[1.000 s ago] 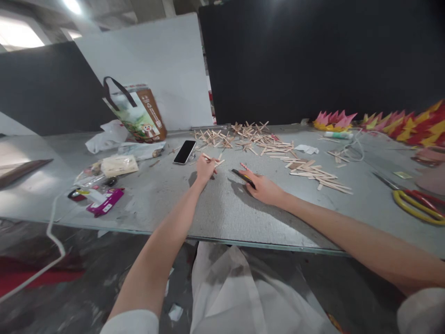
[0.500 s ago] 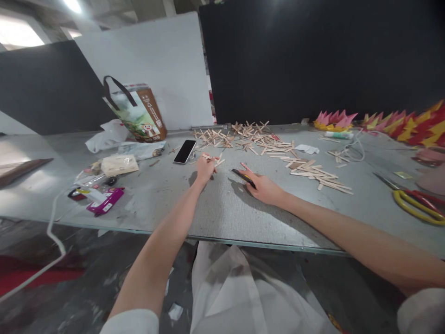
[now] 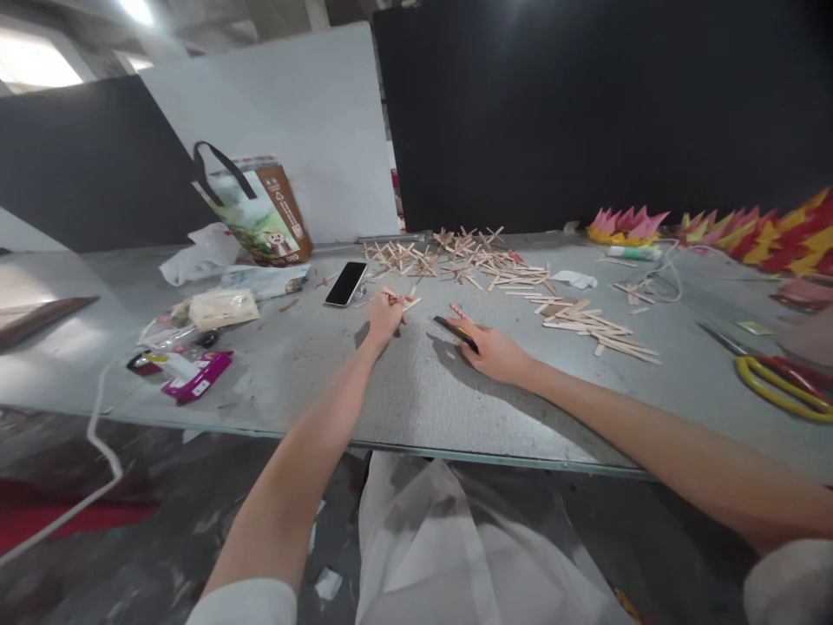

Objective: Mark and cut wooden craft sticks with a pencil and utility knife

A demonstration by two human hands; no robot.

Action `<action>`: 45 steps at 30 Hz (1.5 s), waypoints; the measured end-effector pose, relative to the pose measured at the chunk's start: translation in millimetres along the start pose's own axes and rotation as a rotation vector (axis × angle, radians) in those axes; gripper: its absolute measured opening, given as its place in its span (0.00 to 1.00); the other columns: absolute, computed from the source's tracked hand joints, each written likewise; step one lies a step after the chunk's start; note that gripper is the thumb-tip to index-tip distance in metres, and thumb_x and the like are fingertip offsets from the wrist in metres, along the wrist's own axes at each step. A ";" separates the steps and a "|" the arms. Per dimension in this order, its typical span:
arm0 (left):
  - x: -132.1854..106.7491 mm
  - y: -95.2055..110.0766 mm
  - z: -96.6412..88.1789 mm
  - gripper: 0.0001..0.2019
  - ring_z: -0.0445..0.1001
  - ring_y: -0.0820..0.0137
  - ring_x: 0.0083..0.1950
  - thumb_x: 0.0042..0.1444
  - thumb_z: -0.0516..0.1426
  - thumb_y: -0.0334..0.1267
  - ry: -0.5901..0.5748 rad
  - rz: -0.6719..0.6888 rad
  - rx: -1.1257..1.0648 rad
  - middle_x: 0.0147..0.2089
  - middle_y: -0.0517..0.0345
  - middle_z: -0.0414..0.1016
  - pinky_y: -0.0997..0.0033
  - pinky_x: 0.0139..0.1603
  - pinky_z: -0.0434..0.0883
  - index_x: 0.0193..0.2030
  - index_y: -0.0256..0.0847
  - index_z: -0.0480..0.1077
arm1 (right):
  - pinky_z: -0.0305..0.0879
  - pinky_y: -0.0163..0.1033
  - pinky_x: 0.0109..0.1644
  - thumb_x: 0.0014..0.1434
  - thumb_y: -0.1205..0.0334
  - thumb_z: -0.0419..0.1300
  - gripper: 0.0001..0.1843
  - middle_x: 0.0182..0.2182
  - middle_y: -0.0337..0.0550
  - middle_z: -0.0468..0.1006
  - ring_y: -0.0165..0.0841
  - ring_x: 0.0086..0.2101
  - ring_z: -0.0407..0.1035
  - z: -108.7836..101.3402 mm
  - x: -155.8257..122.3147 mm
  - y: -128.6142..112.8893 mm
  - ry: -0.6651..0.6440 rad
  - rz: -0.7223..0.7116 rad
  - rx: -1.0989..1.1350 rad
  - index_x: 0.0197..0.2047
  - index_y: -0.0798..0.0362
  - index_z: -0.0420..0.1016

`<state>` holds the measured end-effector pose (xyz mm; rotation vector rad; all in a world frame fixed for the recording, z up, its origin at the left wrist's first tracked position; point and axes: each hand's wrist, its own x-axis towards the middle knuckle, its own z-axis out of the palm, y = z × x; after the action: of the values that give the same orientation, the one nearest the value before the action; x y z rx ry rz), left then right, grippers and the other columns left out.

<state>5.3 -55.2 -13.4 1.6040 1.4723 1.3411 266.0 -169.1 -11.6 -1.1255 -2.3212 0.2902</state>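
Note:
In the head view, my left hand (image 3: 386,316) is closed in a pinch on small wooden sticks (image 3: 412,304) that seem to be crossed. Its fingers cover part of them. To the right, my right hand (image 3: 498,356) rests low over the table, wrapped round a black and yellow utility knife (image 3: 450,326) that points left. A thin red-and-white striped piece (image 3: 458,311) sticks out beside its fingers, and I cannot tell whether the hand grips it. Beyond both hands lies a pile of crossed wooden sticks (image 3: 469,253). Loose flat sticks (image 3: 589,325) are spread right of my right hand.
A black phone (image 3: 346,284) lies left of my left hand. Further left are a carrier bag (image 3: 277,213) and a purple packet (image 3: 197,378). Yellow-handled scissors (image 3: 755,382), a glue stick (image 3: 628,253) and folded-paper pieces (image 3: 628,227) are at the right.
The sticks in my left hand have turned slightly, and its fingers have shifted a little. My right hand and the knife look unmoved.

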 end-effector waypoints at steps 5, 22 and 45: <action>-1.3 1.4 0.7 0.07 0.67 0.80 0.16 0.64 0.58 0.34 0.011 0.009 -0.026 0.42 0.55 0.85 0.76 0.17 0.59 0.38 0.44 0.61 | 0.70 0.40 0.42 0.68 0.68 0.54 0.30 0.51 0.57 0.84 0.39 0.35 0.79 0.8 0.0 0.6 0.019 -0.014 0.005 0.72 0.55 0.65; -6.7 2.6 2.5 0.09 0.66 0.81 0.15 0.68 0.58 0.37 -0.019 -0.040 -0.025 0.44 0.53 0.87 0.80 0.16 0.60 0.49 0.42 0.62 | 0.72 0.41 0.43 0.68 0.67 0.53 0.30 0.57 0.60 0.82 0.40 0.37 0.80 2.1 0.0 2.0 0.023 -0.024 0.017 0.72 0.54 0.65; -6.4 2.3 2.0 0.13 0.67 0.78 0.16 0.66 0.58 0.37 0.015 -0.049 -0.024 0.42 0.53 0.86 0.77 0.15 0.58 0.54 0.41 0.62 | 0.71 0.39 0.41 0.68 0.68 0.54 0.30 0.58 0.60 0.81 0.37 0.34 0.79 1.1 -0.3 1.6 0.011 -0.019 0.000 0.72 0.54 0.65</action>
<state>8.6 -61.4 -13.8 1.5365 1.4890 1.3414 266.6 -168.3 -13.3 -1.1024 -2.3205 0.2758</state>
